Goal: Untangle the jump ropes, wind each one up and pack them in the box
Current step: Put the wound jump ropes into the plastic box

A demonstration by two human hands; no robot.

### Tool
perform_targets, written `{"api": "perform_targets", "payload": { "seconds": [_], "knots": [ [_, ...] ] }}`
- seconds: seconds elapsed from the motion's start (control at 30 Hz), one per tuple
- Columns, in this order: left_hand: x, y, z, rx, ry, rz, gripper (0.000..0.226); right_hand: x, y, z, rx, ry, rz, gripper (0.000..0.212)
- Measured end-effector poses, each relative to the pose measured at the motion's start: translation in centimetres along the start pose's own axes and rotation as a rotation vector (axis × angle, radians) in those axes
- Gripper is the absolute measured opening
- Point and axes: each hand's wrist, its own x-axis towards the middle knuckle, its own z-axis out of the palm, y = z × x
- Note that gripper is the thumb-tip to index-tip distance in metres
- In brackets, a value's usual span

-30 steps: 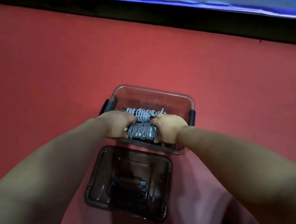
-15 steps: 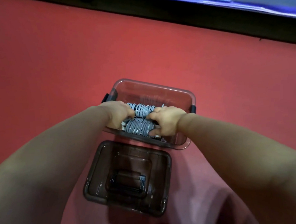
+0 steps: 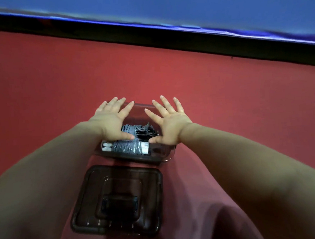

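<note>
The wound jump ropes [image 3: 126, 146] are lying inside the clear box [image 3: 167, 156] at the middle of the frame, a grey bundle with white handles near its lower wall. They are probably light and soft but springy, so I would be gripping a bundle around its wound middle. The left hand [image 3: 112, 120] and right hand [image 3: 170, 122] are hovering over the box, fingers spread, holding nothing. The dark lid [image 3: 119, 200] is lying just below it.

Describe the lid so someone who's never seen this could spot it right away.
On the red floor a clear box holds wound grey ropes. The lid lies flat beside it, on the person's side. It is the dark, empty piece with a handle in its middle.
</note>
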Motion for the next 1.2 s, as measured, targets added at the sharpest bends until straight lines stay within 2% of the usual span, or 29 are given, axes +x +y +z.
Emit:
{"api": "perform_targets", "payload": {
  "seconds": [0.33,0.63,0.9,1.2],
  "knots": [
    [3.4,10.7,-5.1,0.053,0.074,0.164,0.112,-6.9,8.0,0.0,-0.014,-0.001,0.22,0.09],
    [6.2,24.6,-8.6,0.133,0.08,0.355,0.111,-17.1,18.0,3.3,0.005,-0.02,0.441,0.089],
    [8.1,41.2,-9.5,0.238,0.051,0.573,0.112,-28.1,27.4,9.5,0.089,-0.048,0.639,0.09],
    [8.0,57.5,-4.9,0.318,-0.077,0.818,0.108,-40.1,34.1,19.6,0.232,-0.143,0.862,0.092]
  ]
}}
